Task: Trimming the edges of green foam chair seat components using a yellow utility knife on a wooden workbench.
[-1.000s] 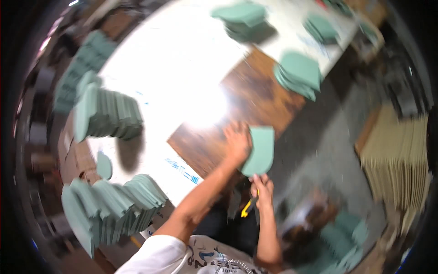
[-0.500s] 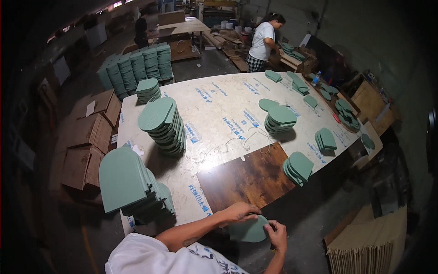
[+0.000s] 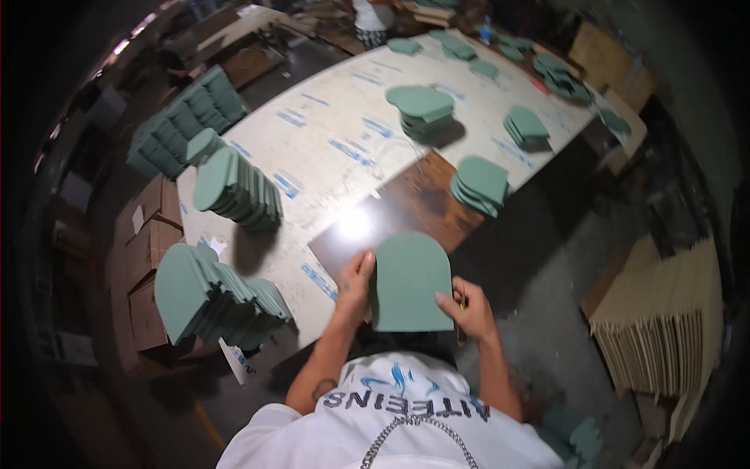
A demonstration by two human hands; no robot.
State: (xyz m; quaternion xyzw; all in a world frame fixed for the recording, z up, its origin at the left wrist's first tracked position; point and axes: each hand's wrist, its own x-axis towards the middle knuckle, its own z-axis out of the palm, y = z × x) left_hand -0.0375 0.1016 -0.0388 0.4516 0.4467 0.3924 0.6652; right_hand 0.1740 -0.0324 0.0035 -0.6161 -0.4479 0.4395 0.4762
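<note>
A flat green arch-shaped board (image 3: pixel 412 283) is held up in front of me, rounded end away and straight end toward me. My left hand (image 3: pixel 355 283) grips its left edge, thumb near the edge. My right hand (image 3: pixel 470 309) is closed on its right edge near the lower corner, thumb on the face. A slim dark thing with a yellowish part (image 3: pixel 461 322) shows beside the right fingers; its kind cannot be made out. Just beyond the green board lies a glossy brown wood-patterned panel (image 3: pixel 426 195) on the table.
Stacks of similar green boards stand on the white table (image 3: pixel 312 152): a near-left stack (image 3: pixel 183 289), a taller one (image 3: pixel 219 184) behind it, and a right stack (image 3: pixel 478 184) by the panel. Cartons (image 3: pixel 148 273) sit at left, pale sheets (image 3: pixel 656 328) at right. A person (image 3: pixel 373 16) stands beyond.
My view has tilted and shifted. The green board has come up from beside the table edge, turned face toward me. My left hand has moved from its top to its left edge.
</note>
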